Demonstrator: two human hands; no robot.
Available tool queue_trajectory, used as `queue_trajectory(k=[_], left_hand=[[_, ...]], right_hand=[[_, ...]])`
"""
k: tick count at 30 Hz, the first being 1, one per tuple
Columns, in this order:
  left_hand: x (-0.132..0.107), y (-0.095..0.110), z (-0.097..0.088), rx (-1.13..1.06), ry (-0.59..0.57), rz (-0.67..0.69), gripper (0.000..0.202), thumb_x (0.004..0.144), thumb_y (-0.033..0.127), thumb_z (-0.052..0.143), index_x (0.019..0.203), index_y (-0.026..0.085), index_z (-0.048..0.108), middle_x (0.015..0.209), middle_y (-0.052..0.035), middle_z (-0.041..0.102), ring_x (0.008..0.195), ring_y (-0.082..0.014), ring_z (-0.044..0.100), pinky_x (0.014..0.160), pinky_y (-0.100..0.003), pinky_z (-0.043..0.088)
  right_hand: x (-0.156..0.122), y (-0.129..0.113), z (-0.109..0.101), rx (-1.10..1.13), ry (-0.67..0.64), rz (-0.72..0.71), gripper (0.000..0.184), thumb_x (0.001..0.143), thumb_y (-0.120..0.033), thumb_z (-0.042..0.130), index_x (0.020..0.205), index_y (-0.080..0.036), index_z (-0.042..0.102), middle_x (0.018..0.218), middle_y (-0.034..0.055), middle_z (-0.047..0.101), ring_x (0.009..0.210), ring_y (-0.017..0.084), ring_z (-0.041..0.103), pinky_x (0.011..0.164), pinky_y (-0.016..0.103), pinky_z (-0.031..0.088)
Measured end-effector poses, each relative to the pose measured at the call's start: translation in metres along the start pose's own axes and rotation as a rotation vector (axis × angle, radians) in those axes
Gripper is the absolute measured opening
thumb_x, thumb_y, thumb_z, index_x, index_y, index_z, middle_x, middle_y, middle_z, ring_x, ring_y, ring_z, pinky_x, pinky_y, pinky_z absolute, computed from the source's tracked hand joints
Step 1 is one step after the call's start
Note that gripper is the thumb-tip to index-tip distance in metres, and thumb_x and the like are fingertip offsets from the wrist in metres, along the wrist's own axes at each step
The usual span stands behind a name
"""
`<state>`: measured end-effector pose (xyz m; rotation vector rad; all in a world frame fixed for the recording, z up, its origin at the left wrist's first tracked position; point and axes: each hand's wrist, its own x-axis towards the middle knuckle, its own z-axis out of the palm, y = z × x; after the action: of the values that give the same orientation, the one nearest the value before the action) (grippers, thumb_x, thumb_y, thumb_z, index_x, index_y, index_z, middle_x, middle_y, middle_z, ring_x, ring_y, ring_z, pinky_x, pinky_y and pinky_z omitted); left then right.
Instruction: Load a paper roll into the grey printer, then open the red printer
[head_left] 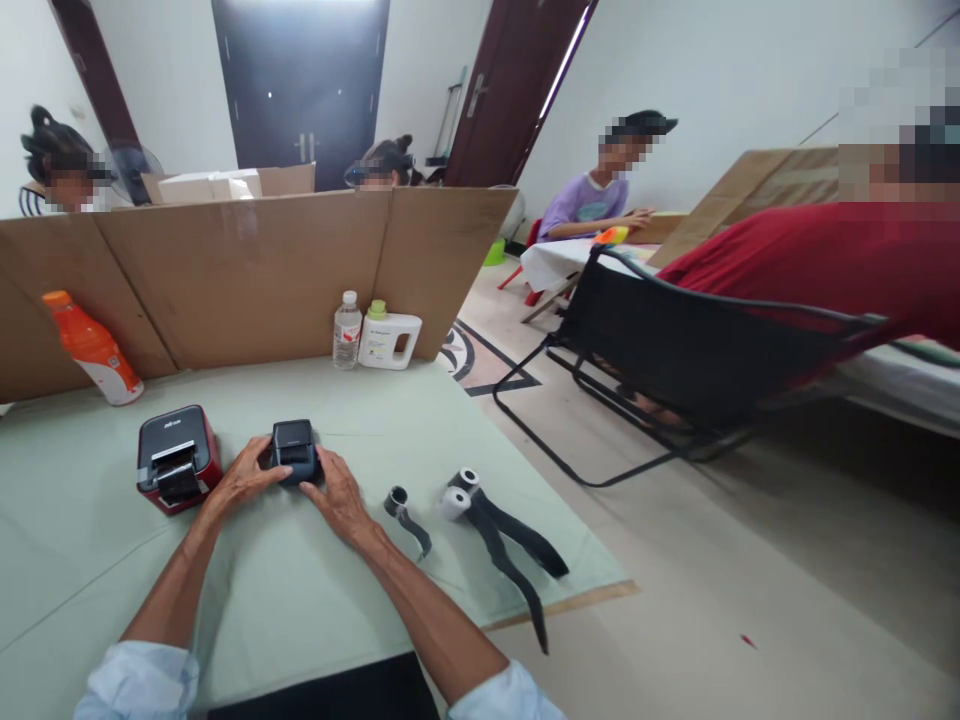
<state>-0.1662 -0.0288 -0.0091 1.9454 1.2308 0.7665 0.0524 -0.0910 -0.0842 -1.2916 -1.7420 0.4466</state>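
A small dark portable label printer point(295, 447) stands on the pale green tabletop, gripped from both sides. My left hand point(247, 472) holds its left side, thumb across the front lower edge. Against its right side lies my right hand point(339, 492), fingers curled round the edge and thumb near the front corner. A larger black and red label printer point(178, 455) sits just left of my left hand, black strip in its front slot. Right of my right forearm are a small roll with a black tail point(396, 500) and two larger rolls, a white-faced one point(455, 502) and another point(469, 480), with long black strips unrolled.
A cardboard partition point(247, 270) closes the table's far side. Before it stand an orange bottle point(94, 350), a clear bottle point(347, 332) and a white jug point(390, 338). A black folding chair point(675, 350) is off to the right. Several other people sit beyond.
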Motion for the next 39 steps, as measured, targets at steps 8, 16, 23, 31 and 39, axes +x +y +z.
queue_trajectory(k=[8, 16, 23, 31, 39], left_hand=[[0.005, -0.002, 0.003, 0.029, 0.011, -0.021, 0.069, 0.075, 0.061, 0.077, 0.126, 0.015, 0.073, 0.122, -0.014, 0.073, 0.114, -0.0331, 0.065, 0.103, -0.045, 0.052], [0.014, -0.008, 0.001, -0.084, 0.08, -0.111, 0.042, 0.083, 0.054, 0.064, 0.095, 0.017, 0.08, 0.099, -0.0091, 0.078, 0.096, -0.0282, 0.069, 0.088, -0.039, 0.058], [0.032, -0.017, 0.011, -0.19, 0.169, -0.295, 0.041, 0.078, 0.034, 0.064, 0.109, 0.011, 0.077, 0.076, -0.0061, 0.073, 0.067, -0.0206, 0.067, 0.054, -0.026, 0.051], [0.041, -0.011, 0.011, -0.344, 0.163, -0.356, 0.064, 0.077, 0.02, 0.07, 0.14, 0.011, 0.067, 0.066, 0.0009, 0.067, 0.042, -0.0076, 0.046, 0.042, -0.019, 0.036], [0.043, -0.008, 0.01, -0.409, 0.168, -0.392, 0.066, 0.069, 0.011, 0.067, 0.135, 0.013, 0.069, 0.077, -0.002, 0.073, 0.041, -0.0061, 0.046, 0.039, -0.018, 0.032]], right_hand=[[0.001, 0.001, -0.001, 0.009, -0.014, 0.02, 0.073, 0.094, -0.033, 0.069, 0.16, -0.018, 0.042, 0.147, 0.019, 0.059, 0.136, 0.033, 0.055, 0.118, 0.055, 0.046], [0.002, 0.002, -0.001, 0.007, -0.006, 0.013, 0.074, 0.093, -0.029, 0.07, 0.16, -0.018, 0.041, 0.147, 0.0192, 0.059, 0.137, 0.033, 0.055, 0.119, 0.054, 0.045], [0.002, 0.005, 0.001, 0.017, -0.005, 0.027, 0.074, 0.094, -0.03, 0.07, 0.161, -0.02, 0.041, 0.15, 0.0179, 0.058, 0.14, 0.033, 0.053, 0.121, 0.055, 0.043], [0.002, 0.007, 0.001, 0.041, 0.01, -0.005, 0.073, 0.094, -0.028, 0.07, 0.16, -0.017, 0.042, 0.148, 0.0193, 0.06, 0.138, 0.033, 0.055, 0.121, 0.054, 0.043], [0.003, 0.007, 0.001, 0.057, 0.017, 0.024, 0.075, 0.092, -0.03, 0.073, 0.16, -0.021, 0.043, 0.149, 0.0174, 0.059, 0.139, 0.033, 0.055, 0.12, 0.055, 0.045]])
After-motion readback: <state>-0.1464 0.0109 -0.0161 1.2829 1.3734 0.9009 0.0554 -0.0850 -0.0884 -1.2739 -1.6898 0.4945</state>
